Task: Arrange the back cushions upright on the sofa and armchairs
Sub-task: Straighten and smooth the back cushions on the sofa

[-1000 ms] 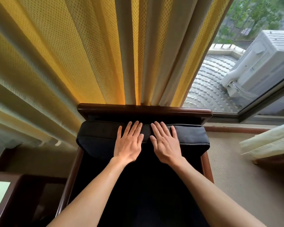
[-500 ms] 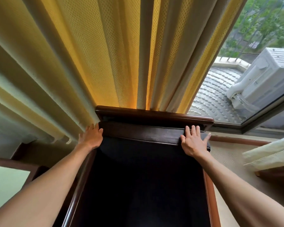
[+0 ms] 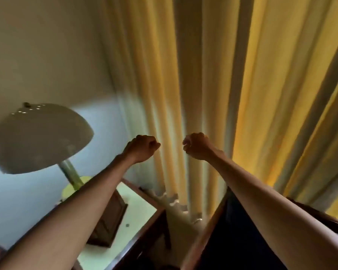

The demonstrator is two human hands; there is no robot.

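Observation:
My left hand (image 3: 142,148) and my right hand (image 3: 196,146) are raised in front of the yellow curtain, both closed into fists with nothing in them. They are a short gap apart at the middle of the view. Below my right forearm lies the dark armchair (image 3: 230,236) with its wooden arm rail (image 3: 205,230); only a dark, blurred part of its upholstery shows. The back cushion cannot be made out as a separate thing. The whole view is blurred by motion.
A yellow pleated curtain (image 3: 213,75) fills the back and right. At the left a lamp with a wide pale shade (image 3: 39,137) stands on a wooden side table (image 3: 137,203) with a pale top, beside a brown wooden box (image 3: 109,221).
The view has swung left and up, away from the armchair and window. Both hands left the chair's back corners, rose, came together and closed into fists.

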